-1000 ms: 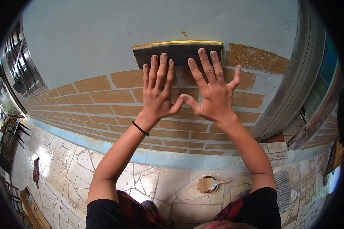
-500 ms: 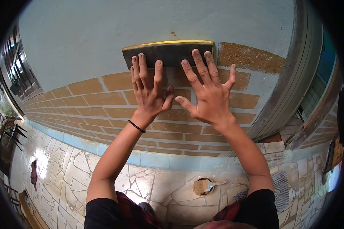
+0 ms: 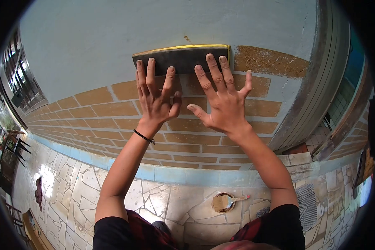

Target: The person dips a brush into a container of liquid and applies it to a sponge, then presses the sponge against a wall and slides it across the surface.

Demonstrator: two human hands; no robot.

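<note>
A dark rectangular pad with a yellow upper edge (image 3: 179, 59) lies flat against the grey wall, above rows of tan painted bricks. My left hand (image 3: 155, 100) is open, its fingertips on the lower left part of the pad. A black beaded bracelet (image 3: 143, 136) circles that wrist. My right hand (image 3: 225, 102) is also open, its longer fingers on the right part of the pad and its thumb and little finger spread. Neither hand wraps round anything.
On the stone-paved floor sits a round container (image 3: 223, 202) of tan paint with a brush (image 3: 236, 200) across it. A grey patterned mat (image 3: 307, 206) lies at the right. A door frame (image 3: 320, 79) bounds the wall's right side; a barred window (image 3: 25, 79) is far left.
My left hand has shifted slightly left along the pad. The right hand keeps nearly the same place on it, and the whole view has moved a little.
</note>
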